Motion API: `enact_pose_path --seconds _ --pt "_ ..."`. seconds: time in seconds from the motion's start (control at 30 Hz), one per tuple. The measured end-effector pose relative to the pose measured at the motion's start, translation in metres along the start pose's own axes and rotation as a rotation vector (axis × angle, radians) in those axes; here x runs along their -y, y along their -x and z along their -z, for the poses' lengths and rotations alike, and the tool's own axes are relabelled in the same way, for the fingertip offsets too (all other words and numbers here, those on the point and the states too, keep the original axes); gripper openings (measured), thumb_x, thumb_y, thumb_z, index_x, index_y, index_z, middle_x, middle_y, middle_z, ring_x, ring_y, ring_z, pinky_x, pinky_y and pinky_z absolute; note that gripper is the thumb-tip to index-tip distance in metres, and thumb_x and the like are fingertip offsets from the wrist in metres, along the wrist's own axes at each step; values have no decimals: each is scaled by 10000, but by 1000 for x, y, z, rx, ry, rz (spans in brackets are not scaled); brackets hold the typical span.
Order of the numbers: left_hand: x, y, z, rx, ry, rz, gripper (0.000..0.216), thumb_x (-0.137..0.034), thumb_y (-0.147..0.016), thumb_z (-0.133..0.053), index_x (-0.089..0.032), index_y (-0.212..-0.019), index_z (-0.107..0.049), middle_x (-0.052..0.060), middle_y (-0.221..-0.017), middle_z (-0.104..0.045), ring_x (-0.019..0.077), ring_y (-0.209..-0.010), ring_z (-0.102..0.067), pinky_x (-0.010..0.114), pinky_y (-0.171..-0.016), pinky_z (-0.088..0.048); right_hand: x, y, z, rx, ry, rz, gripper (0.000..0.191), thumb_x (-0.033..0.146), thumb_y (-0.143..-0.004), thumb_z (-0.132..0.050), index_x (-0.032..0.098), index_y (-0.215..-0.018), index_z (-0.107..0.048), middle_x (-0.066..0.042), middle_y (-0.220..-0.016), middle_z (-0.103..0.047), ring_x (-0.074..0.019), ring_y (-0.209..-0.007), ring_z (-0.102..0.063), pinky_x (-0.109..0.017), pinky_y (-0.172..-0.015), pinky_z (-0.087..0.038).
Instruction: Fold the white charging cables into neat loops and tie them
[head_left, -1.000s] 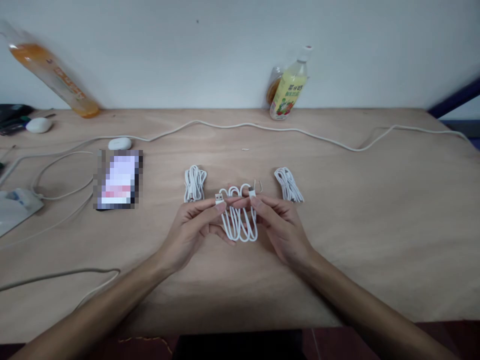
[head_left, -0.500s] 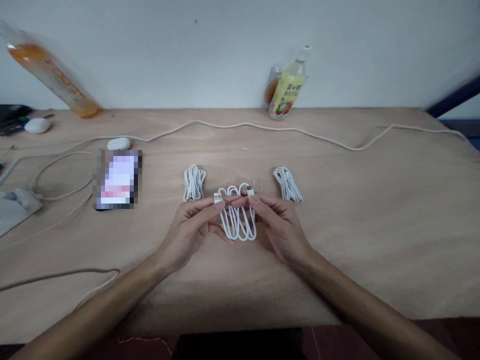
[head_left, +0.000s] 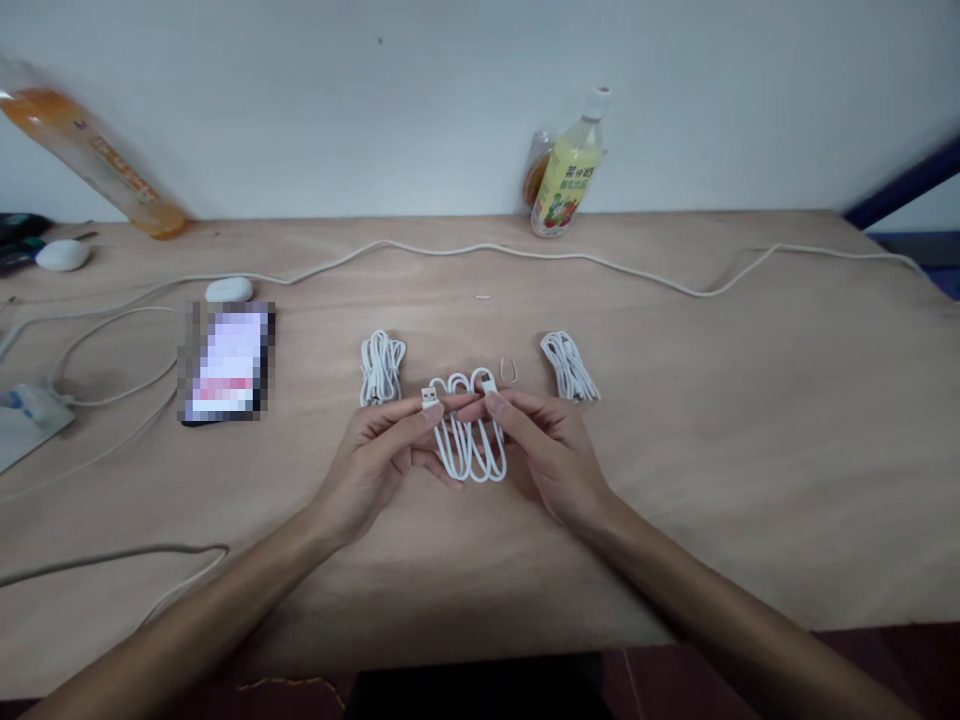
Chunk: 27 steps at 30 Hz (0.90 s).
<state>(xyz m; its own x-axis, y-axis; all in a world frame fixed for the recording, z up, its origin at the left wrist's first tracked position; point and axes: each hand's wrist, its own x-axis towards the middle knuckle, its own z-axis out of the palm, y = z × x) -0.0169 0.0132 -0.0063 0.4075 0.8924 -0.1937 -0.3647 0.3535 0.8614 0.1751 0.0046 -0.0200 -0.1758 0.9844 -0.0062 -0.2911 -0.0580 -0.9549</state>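
Symmetrically, left hand (head_left: 367, 460) and right hand (head_left: 561, 455) flank a looped white cable (head_left: 481, 480), pinching its metal-tipped plugs (head_left: 428, 395); it partly hides some fingers (head_left: 442, 469).

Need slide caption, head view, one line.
Left hand and right hand pinch the plug ends of a looped white cable; two bundled cables lie beyond on the table.

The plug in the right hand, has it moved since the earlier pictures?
Yes, slightly left: the plug in the right hand now tips leftward, farther from the right-side cable bundle on the table.
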Motion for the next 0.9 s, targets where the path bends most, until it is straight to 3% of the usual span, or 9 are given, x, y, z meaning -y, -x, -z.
enact_pose_path --seconds 0.9 --pt "2 -1 0 3 -9 -9 288 -330 -967 -807 -163 -1188 -884 169 -1082 -878 278 -879 -842 271 -564 -666 2 0 -1 -3 2 14 250 538 -968 -788 332 -959 -928 -37 -1016 -888 -189 -815 -778 -344 -814 -615"
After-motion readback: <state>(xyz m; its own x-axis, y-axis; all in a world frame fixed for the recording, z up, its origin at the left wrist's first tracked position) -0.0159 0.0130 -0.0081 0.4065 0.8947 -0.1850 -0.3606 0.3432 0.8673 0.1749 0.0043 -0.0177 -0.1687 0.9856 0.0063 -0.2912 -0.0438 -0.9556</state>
